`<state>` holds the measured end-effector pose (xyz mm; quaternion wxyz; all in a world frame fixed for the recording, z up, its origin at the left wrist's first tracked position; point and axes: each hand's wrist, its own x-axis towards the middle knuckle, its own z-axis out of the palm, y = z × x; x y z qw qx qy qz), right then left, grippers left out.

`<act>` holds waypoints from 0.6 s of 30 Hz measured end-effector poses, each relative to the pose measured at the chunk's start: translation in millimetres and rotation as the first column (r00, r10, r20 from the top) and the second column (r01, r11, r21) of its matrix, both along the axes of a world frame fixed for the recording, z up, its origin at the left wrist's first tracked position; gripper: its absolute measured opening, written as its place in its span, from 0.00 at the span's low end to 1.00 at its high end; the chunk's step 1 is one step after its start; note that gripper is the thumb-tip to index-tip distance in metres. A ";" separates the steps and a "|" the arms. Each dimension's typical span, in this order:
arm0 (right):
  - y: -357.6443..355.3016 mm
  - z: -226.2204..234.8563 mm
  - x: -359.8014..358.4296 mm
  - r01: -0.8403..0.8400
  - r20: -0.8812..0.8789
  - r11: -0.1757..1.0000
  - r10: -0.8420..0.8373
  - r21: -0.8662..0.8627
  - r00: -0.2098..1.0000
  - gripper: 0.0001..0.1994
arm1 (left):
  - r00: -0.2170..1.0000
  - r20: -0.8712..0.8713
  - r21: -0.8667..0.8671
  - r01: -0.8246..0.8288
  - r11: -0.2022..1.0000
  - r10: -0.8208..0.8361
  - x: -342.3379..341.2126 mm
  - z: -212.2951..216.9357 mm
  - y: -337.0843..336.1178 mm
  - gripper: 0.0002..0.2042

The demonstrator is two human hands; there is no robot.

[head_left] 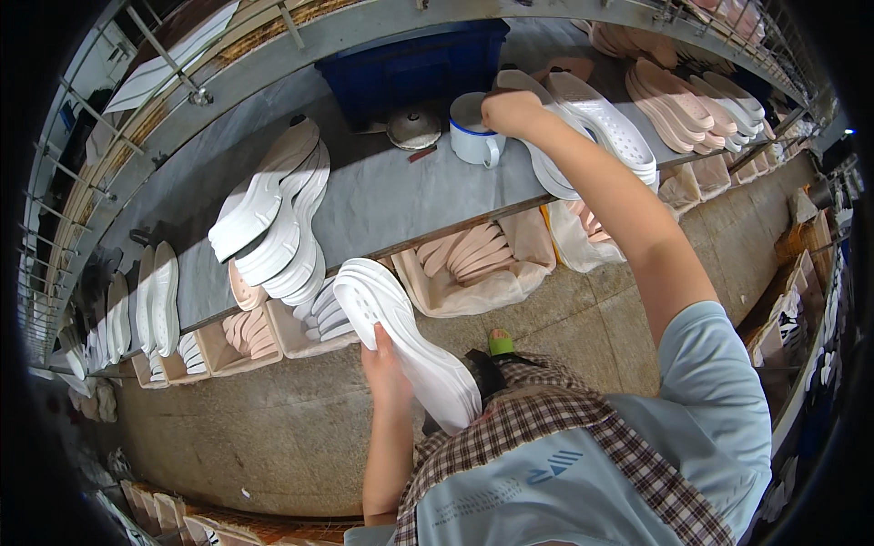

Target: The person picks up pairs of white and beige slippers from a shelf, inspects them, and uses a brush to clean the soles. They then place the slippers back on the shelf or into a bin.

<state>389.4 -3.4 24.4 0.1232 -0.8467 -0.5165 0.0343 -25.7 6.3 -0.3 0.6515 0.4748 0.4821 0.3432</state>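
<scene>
My left hand [386,371] grips a white shoe sole [405,328] in front of my body, thumb on its upper face. The sole is tilted, one end toward the bench and the other against my apron; its edge looks layered. My right arm stretches over the bench, and my right hand [513,113] is closed at the rim of a white enamel mug [473,147] with a blue edge. Its fingertips and anything in them are hidden. Right beside that hand lie large white soles [605,114], close to the mug.
Stacked white soles [273,209] lie on the grey bench [373,196] at left. Behind the mug stand a round metal lid [414,129] and a blue crate [419,68]. Pink soles [669,105] lie farther right. Lined bins [496,296] of soles sit below the bench edge.
</scene>
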 end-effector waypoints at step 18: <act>-104.3 10.8 -123.4 0.048 -0.366 0.723 0.291 0.690 0.884 0.10 | 0.994 0.108 -0.082 0.033 0.996 -0.024 -6.0 0.7 7.0 0.23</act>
